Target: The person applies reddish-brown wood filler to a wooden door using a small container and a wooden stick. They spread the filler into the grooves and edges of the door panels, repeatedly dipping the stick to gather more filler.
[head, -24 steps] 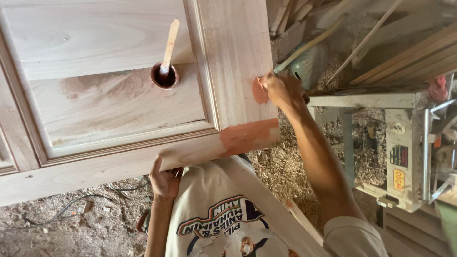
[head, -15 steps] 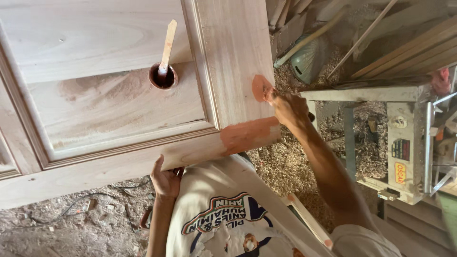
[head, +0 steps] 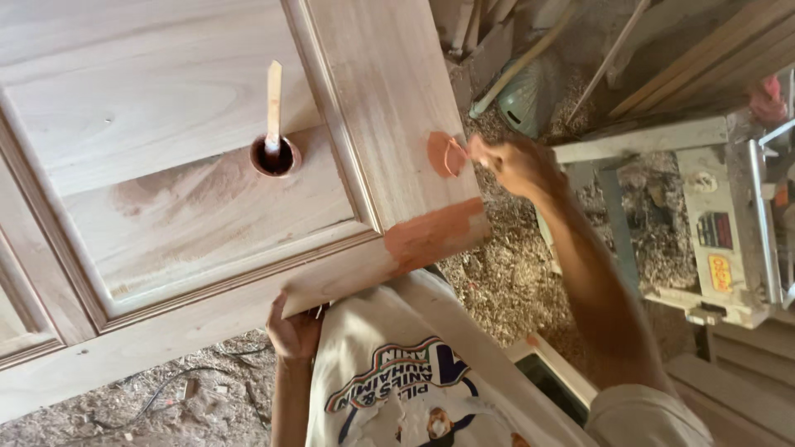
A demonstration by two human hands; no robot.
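As right hand (head: pixel 513 161) smears filler | one door (head: pixel 207 190) | one cup (head: pixel 276 156) | one stick (head: pixel 273 103)

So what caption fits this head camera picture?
Right hand smears reddish filler on a wooden door; left hand grips its edge.

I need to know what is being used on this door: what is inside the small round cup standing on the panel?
A pale flat wooden stick stands in the small cup. The inside looks dark and reddish brown; the contents, and how full it is, cannot be made out.
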